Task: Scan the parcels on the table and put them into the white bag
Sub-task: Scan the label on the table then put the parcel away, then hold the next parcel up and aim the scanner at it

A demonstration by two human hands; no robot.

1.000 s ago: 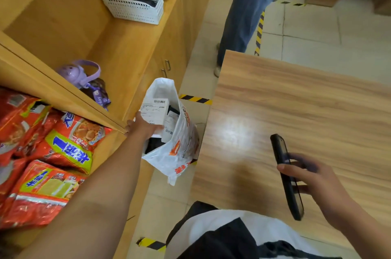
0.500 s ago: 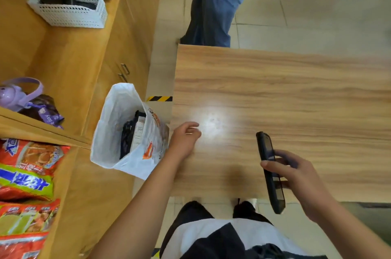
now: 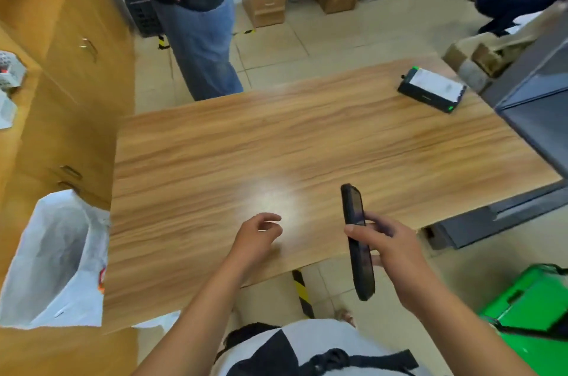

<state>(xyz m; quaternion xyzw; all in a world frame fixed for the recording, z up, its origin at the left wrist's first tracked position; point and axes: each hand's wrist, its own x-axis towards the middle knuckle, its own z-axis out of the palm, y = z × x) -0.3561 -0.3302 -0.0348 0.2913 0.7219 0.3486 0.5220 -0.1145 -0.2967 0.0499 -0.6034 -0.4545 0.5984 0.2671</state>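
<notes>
Back from the white bag (image 3: 55, 252), my left hand (image 3: 258, 234) hangs empty, right hand (image 3: 390, 249) gripping the handheld scanner (image 3: 358, 240); one black parcel (image 3: 430, 90) remains, far-right tabletop (image 3: 276, 145) corner.

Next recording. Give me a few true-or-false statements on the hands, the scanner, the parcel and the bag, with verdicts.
1. The right hand holds the black scanner. True.
2. The left hand grips a parcel. False: it holds nothing, its fingers loosely curled above the table.
3. A black parcel with a white label lies near the table's far right corner. True.
4. The white bag lies on the tabletop. False: it is off the table, beside its left edge.
</notes>
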